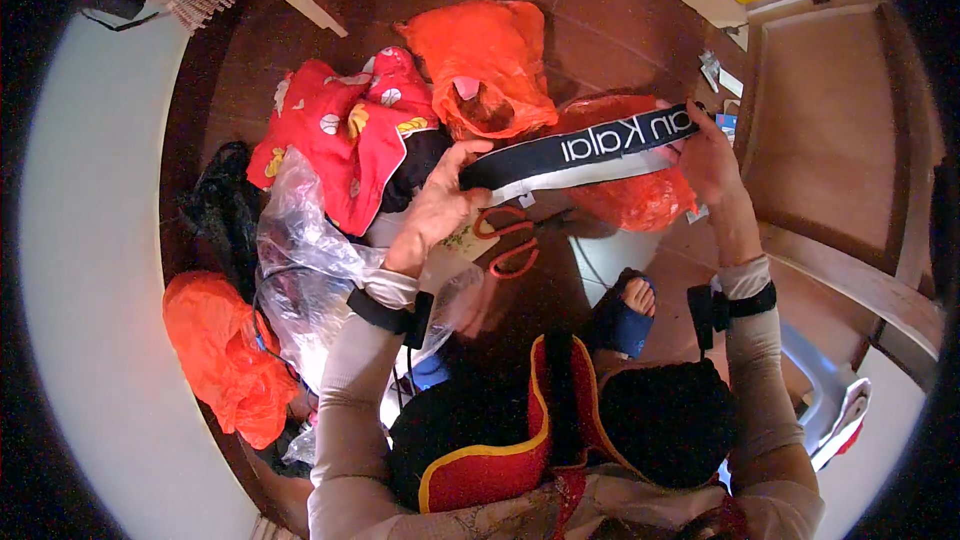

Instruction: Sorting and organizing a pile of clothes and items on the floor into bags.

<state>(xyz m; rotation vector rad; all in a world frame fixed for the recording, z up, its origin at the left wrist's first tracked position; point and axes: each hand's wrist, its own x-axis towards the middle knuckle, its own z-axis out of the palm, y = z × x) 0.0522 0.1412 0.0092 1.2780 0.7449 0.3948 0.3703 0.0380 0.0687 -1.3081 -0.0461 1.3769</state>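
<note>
A black elastic band with white lettering and a white edge (540,164) is stretched between my two hands. My left hand (442,202) grips one end between thumb and fingers. The other end is in my right hand (709,154). Below the band lies a pair of scissors with orange-red handles (513,267), its blades partly in shadow. Behind the band on the floor is a red plastic bag (637,199). A red patterned cloth (345,135) and a dark fabric piece (412,169) lie beside my left hand, along with a clear plastic bag (300,240).
An orange plastic bag (487,52) sits farther out on the tiled floor. At the left are a black plastic bag (225,202) and another orange bag (221,360). A wooden door or panel (825,135) stands at the right. My slippered foot (634,319) shows below the band.
</note>
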